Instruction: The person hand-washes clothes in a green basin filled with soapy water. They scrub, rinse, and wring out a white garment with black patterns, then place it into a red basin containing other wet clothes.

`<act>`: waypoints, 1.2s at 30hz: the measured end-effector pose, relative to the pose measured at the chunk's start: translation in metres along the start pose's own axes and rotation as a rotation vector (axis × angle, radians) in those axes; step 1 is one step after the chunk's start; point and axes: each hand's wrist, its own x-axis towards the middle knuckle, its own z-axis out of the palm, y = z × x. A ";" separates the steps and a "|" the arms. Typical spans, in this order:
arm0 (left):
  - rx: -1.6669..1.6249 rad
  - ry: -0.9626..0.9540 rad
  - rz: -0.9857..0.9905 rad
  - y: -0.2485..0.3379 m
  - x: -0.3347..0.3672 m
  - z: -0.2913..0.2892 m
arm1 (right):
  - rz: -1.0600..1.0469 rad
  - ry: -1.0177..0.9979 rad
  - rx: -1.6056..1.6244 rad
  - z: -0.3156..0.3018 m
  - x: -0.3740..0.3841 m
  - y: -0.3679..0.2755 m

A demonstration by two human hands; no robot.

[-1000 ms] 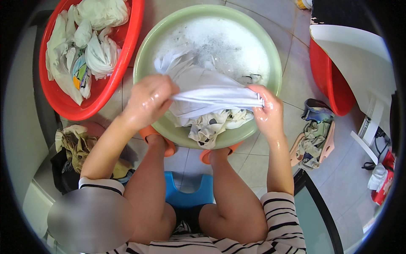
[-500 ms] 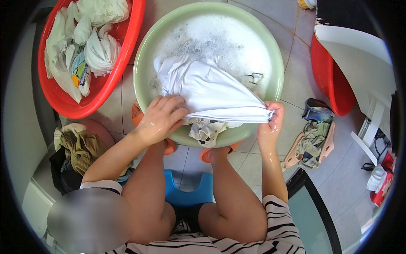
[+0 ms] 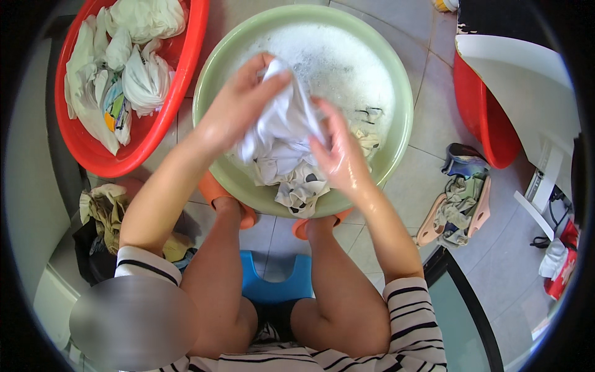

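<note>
A white garment [image 3: 282, 121], bunched up, is raised over the suds at the left-middle of a pale green basin [image 3: 404, 124]. My left hand [image 3: 238, 99] grips its upper part, fingers and thumb closed around the fabric. At the garment's right edge is my right hand [image 3: 341, 155], wet, with thumb and fingers apart and fingertips against the cloth; motion blurs both hands. Below them, an off-white garment with dark patches [image 3: 302, 189] hangs over the basin's near rim. Cream cloth [image 3: 365, 141] with dark marks shows in the foam at the right.
A red tub [image 3: 197, 62] of white laundry stands at the left. Darker clothes [image 3: 102, 214] lie below it. To the right are a pink slipper [image 3: 431, 222] with crumpled cloth, and another red tub [image 3: 489, 118]. A blue stool [image 3: 276, 282] sits between my legs.
The white garment, stretched wide across the near side before, is now gathered and lifted. My left hand moved up and away; my right hand came left, off the garment's far-right corner.
</note>
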 end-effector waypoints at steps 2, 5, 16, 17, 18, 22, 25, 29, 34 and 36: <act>-0.047 0.113 -0.039 -0.014 0.038 -0.007 | 0.320 0.051 0.325 -0.014 0.025 0.014; 0.207 -0.007 0.216 -0.064 0.076 -0.022 | 0.331 0.117 0.240 -0.028 0.058 0.038; 0.333 0.180 0.188 -0.089 0.077 0.008 | 0.630 0.416 0.754 0.033 0.102 0.078; -0.002 0.136 0.271 -0.088 0.062 0.023 | 0.676 0.325 0.942 0.033 0.101 0.064; 0.201 0.147 0.335 -0.073 0.045 0.038 | 0.719 0.242 1.123 0.026 0.096 0.044; 0.944 0.049 0.685 -0.046 0.015 0.050 | 0.707 0.184 1.204 0.031 0.087 0.021; 0.888 0.175 0.512 -0.032 0.048 0.024 | 0.669 0.143 1.041 0.044 0.072 0.005; 0.937 0.206 0.690 -0.036 0.037 0.033 | 0.692 0.373 1.169 0.052 0.058 -0.006; 0.619 0.154 0.338 -0.039 0.036 0.025 | 0.637 0.037 0.804 0.028 0.050 0.003; 0.193 0.107 0.046 -0.041 0.063 -0.015 | 0.496 0.006 0.673 0.005 0.051 -0.003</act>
